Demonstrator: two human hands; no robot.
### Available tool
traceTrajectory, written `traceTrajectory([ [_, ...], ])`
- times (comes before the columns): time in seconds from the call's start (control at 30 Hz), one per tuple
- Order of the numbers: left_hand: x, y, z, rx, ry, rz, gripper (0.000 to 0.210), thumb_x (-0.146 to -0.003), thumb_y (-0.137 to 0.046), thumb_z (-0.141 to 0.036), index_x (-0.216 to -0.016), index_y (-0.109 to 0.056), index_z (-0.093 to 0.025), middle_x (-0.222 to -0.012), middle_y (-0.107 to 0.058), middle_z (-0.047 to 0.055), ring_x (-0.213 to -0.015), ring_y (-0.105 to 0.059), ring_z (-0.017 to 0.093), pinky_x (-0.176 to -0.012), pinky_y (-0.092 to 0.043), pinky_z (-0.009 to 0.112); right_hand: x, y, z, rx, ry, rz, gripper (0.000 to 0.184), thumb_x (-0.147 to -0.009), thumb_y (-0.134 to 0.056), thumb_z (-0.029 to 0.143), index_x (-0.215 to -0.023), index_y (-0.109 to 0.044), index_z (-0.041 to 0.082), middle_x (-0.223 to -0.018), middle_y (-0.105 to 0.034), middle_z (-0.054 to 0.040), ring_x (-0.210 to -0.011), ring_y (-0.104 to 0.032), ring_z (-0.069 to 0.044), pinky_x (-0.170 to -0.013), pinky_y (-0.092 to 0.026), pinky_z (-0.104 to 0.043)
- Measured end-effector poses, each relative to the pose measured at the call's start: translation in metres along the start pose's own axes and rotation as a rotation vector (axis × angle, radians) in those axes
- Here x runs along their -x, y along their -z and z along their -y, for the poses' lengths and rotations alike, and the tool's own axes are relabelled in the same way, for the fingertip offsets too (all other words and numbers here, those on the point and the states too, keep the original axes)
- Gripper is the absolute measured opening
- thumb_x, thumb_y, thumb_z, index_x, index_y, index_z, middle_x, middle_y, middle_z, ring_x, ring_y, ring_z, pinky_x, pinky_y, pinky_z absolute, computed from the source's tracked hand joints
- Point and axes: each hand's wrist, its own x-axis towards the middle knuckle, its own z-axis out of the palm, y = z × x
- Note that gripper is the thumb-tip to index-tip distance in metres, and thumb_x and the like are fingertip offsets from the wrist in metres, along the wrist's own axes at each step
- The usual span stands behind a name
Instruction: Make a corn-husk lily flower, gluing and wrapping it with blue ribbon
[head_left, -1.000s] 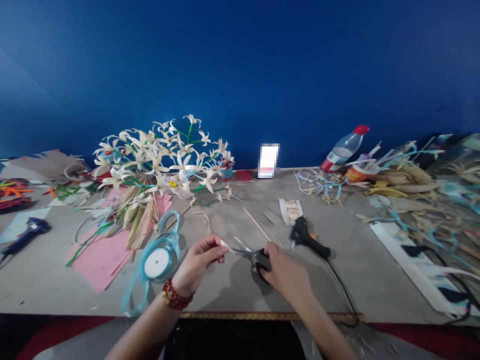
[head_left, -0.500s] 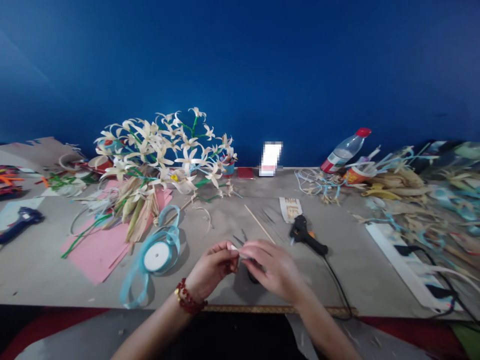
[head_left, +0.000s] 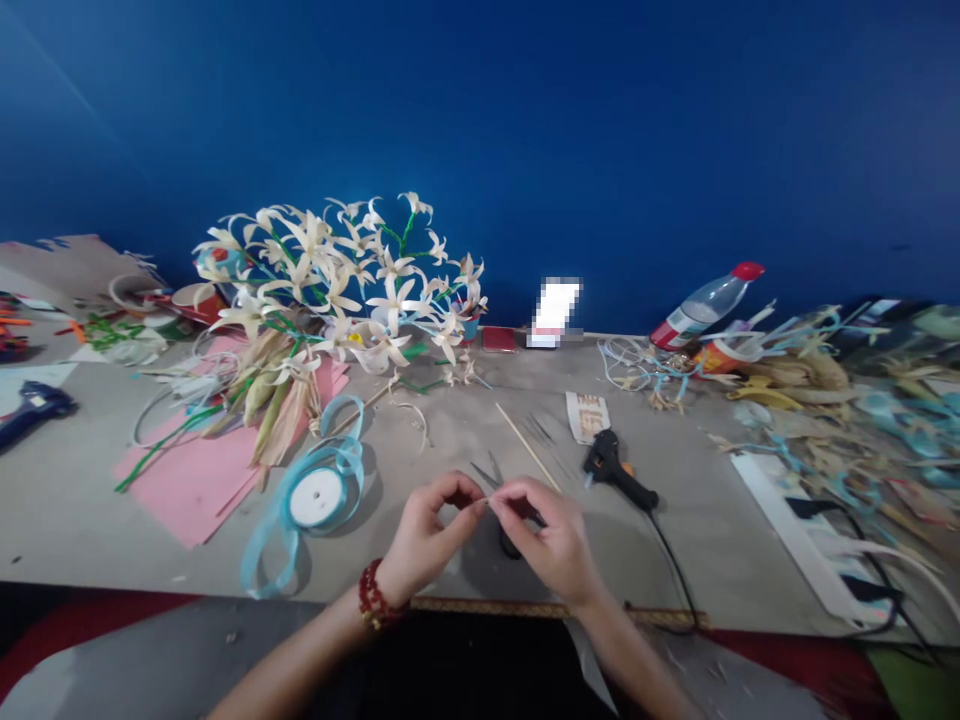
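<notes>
My left hand, a red beaded bracelet on its wrist, pinches thumb and forefinger together near the table's front edge. Facing it, my right hand pinches in the same way, so the fingertips almost meet. A tiny pale sliver shows between them; its kind is too small to tell. Partly behind and under the right hand lie scissors, blades pointing away and handles mostly covered. A thin wooden stick rests just beyond them. Left of my left hand sits a roll of light blue ribbon.
White artificial flowers on green stems fill the back left, above pink paper sheets. To the right lie a black glue gun with its cord and a white power strip. A tilted plastic bottle and dried husks stand behind.
Both hands now curl into facing pinches, the left one rounder, the right one turned inward and less blurred. The view has shifted slightly. The things on the table have stayed put.
</notes>
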Motion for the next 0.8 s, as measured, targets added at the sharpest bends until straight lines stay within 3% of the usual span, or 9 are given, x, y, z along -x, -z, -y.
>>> traceTrajectory([
  [0.33,-0.001,-0.006,-0.004,-0.174,-0.155,-0.130,0.014,-0.081,-0.057,-0.012,-0.070,-0.056,-0.021,-0.071,-0.061,0.001,-0.070,-0.058,0.018,-0.071,-0.045,0.028,0.006,-0.014,0.003,0.038,0.079,-0.141,0.010,-0.092,-0.056,0.022,-0.085,-0.063,0.023,-0.078,-0.069,-0.0039,-0.071,-0.064,-0.018,-0.069,-0.051,-0.029],
  [0.43,-0.004,0.000,0.004,-0.239,-0.193,-0.170,0.014,-0.080,-0.056,-0.010,-0.072,-0.057,-0.021,-0.072,-0.061,0.001,-0.071,-0.058,0.018,-0.072,-0.044,0.028,0.008,-0.014,0.003,0.023,0.098,-0.202,0.010,-0.091,-0.056,0.021,-0.083,-0.062,0.023,-0.078,-0.069,-0.0044,-0.071,-0.065,-0.018,-0.069,-0.052,-0.029],
  [0.57,-0.005,0.012,0.012,-0.280,-0.165,-0.307,0.011,-0.081,-0.058,-0.012,-0.074,-0.060,-0.021,-0.074,-0.063,0.002,-0.074,-0.059,0.019,-0.074,-0.044,0.029,0.009,-0.009,0.004,-0.018,0.020,-0.314,0.013,-0.092,-0.057,0.024,-0.080,-0.061,0.022,-0.076,-0.068,-0.0050,-0.067,-0.065,-0.017,-0.063,-0.053,-0.028],
  [0.63,-0.005,0.014,0.007,-0.208,-0.145,-0.241,0.007,-0.085,-0.058,-0.017,-0.082,-0.064,-0.020,-0.080,-0.067,0.004,-0.078,-0.061,0.020,-0.076,-0.045,0.030,0.009,-0.006,0.004,-0.035,-0.002,-0.321,0.013,-0.091,-0.059,0.025,-0.079,-0.062,0.021,-0.075,-0.068,-0.0044,-0.064,-0.064,-0.017,-0.060,-0.053,-0.027],
  [0.7,-0.005,0.012,-0.004,-0.133,-0.167,-0.098,0.009,-0.088,-0.057,-0.021,-0.089,-0.066,-0.019,-0.085,-0.069,0.005,-0.081,-0.063,0.020,-0.077,-0.047,0.030,0.007,-0.005,0.005,-0.046,0.030,-0.312,0.011,-0.090,-0.060,0.023,-0.079,-0.063,0.021,-0.074,-0.067,-0.0031,-0.063,-0.063,-0.016,-0.058,-0.053,-0.026],
  [0.8,-0.007,0.002,-0.021,-0.120,-0.221,-0.004,0.009,-0.088,-0.058,-0.021,-0.083,-0.065,-0.017,-0.078,-0.067,0.004,-0.075,-0.062,0.018,-0.072,-0.047,0.029,0.005,-0.008,0.008,-0.053,0.114,-0.303,0.009,-0.089,-0.061,0.017,-0.081,-0.063,0.021,-0.073,-0.067,-0.0013,-0.064,-0.064,-0.015,-0.060,-0.053,-0.025],
])
